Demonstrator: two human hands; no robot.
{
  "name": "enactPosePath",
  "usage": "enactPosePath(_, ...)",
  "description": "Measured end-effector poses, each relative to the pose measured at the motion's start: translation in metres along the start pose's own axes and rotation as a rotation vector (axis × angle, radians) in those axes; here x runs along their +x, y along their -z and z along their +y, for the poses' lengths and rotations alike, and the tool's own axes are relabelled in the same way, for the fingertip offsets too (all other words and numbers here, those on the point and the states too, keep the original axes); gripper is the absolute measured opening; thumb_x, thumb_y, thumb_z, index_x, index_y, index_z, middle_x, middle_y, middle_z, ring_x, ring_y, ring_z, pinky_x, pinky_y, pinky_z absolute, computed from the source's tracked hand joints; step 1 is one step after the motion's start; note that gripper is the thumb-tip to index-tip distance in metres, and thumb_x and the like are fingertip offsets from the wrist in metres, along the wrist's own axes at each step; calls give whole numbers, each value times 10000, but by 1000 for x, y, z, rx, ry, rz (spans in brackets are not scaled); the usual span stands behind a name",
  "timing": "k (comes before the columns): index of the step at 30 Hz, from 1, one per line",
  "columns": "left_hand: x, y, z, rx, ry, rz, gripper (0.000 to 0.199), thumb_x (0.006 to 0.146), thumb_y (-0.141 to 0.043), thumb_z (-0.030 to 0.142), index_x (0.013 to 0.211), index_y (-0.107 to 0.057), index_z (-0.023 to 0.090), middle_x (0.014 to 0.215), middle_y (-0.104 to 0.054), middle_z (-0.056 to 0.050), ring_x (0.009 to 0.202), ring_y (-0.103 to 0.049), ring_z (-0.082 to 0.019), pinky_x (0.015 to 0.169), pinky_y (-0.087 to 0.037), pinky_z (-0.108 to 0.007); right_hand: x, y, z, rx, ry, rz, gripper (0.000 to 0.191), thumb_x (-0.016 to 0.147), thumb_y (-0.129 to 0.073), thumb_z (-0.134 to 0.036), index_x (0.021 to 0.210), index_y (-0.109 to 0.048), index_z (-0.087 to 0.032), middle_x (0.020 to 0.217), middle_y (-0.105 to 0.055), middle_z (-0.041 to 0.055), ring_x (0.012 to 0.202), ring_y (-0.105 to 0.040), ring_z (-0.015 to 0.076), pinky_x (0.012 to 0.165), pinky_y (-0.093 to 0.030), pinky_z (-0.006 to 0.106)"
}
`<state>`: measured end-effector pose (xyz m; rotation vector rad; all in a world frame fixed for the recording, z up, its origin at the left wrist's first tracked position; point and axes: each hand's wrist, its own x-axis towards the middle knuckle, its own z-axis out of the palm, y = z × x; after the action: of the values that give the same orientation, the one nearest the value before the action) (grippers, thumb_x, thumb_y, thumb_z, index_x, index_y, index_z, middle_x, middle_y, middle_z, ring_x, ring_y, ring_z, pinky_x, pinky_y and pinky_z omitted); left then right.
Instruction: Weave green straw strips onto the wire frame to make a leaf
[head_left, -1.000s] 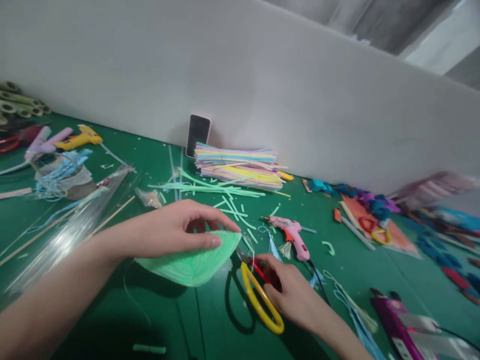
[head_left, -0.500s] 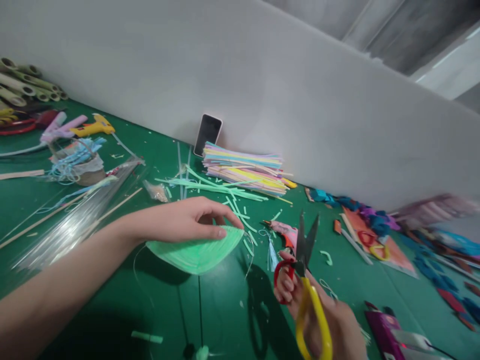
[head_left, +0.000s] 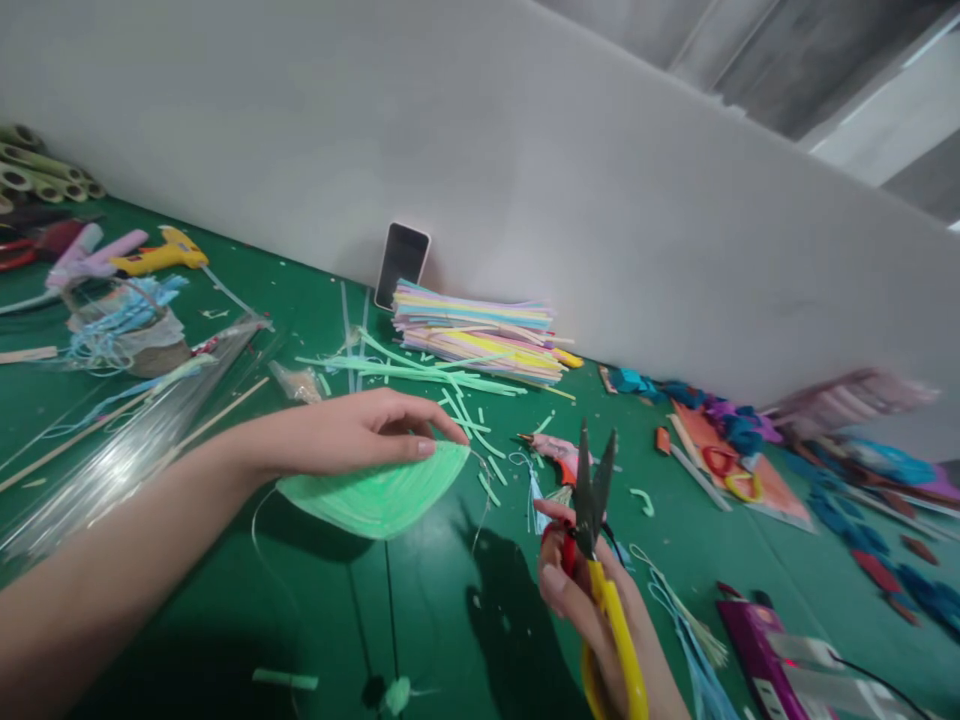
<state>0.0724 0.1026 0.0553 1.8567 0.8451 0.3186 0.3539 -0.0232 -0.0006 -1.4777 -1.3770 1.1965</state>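
My left hand (head_left: 390,430) is closed over the upper edge of a light green, leaf-like curved piece (head_left: 382,505), thumb on its near face and fingers behind. A thin thread trails from each side of this piece, and a dark cord (head_left: 391,600) hangs below it to a small green tuft (head_left: 397,694). In my right hand (head_left: 592,610) is a pair of scissors (head_left: 592,490) with one red and one yellow handle. Its blades point up, slightly apart, to the right of the green piece and not touching it.
Green strips (head_left: 420,372) lie before bundled coloured paper strips (head_left: 480,330). A phone (head_left: 403,262) leans on the wall. A pink glue gun (head_left: 551,452) lies behind the scissors. A purple power strip (head_left: 757,650) is at right, a clear plastic sheet (head_left: 150,450) at left.
The view has shifted slightly to the right. My right hand has turned the scissors a little, and the blades look closer together. The left hand keeps its hold on the green piece.
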Motion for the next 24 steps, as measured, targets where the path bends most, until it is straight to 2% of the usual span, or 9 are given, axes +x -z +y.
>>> enactPosePath(3, 1, 0, -1, -14, 6, -6, 353, 937, -495, 445, 1237, -628, 315, 1137, -656, -13, 1013, -586, -215, 819, -426, -276, 5, 5, 2, -306, 174, 60, 425, 908, -559, -349, 1324, -518, -272, 880, -605, 39, 698, -580, 176, 635, -487, 282)
enactPosePath(5, 1, 0, -1, -33, 1, -9, 354, 933, -504, 454, 1238, -632, 328, 1173, -658, -6, 1049, -588, -222, 847, -429, -283, 8, 9, 4, -580, 356, 168, 437, 886, -586, -309, 1318, -529, -268, 894, -621, 48, 668, -587, 176, 635, -505, 289)
enactPosePath(8, 2, -1, -2, -59, -4, -9, 347, 921, -530, 449, 1229, -650, 343, 1207, -667, 1, 1091, -593, -233, 894, -439, -298, 13, 15, 1, -919, 617, 315, 574, 838, -633, -273, 1384, -460, -235, 867, -620, 60, 637, -577, 185, 581, -498, 287)
enactPosePath(10, 3, -2, -4, -73, -12, -12, 338, 913, -546, 433, 1219, -665, 348, 1201, -682, -4, 1086, -609, -238, 895, -458, -308, 18, 20, -4, -1097, 782, 335, 610, 815, -622, -217, 1397, -440, -224, 880, -637, 72, 683, -607, 200, 574, -489, 284)
enactPosePath(13, 5, -2, -6, -121, -39, -19, 312, 903, -573, 395, 1191, -687, 358, 1197, -699, 3, 1091, -626, -230, 907, -480, -304, 25, 28, -13, -1299, 966, 310, 567, 787, -581, -140, 1341, -499, -225, 902, -659, 73, 716, -632, 194, 599, -478, 278)
enactPosePath(19, 4, -1, -3, -127, -7, -84, 300, 931, -552, 394, 1206, -664, 348, 1261, -672, 22, 1175, -594, -204, 988, -462, -311, 30, 37, -22, -1352, 1065, 305, 478, 787, -557, -85, 1256, -581, -172, 880, -657, 62, 719, -637, 171, 663, -476, 272)
enactPosePath(24, 5, -1, 0, -110, -7, -108, 283, 938, -550, 394, 1195, -665, 370, 1263, -672, 45, 1178, -591, -187, 987, -455, -282, 29, 43, -27, -1387, 1065, 270, 444, 817, -557, -110, 1258, -585, -154, 873, -641, 69, 713, -626, 177, 659, -466, 279)
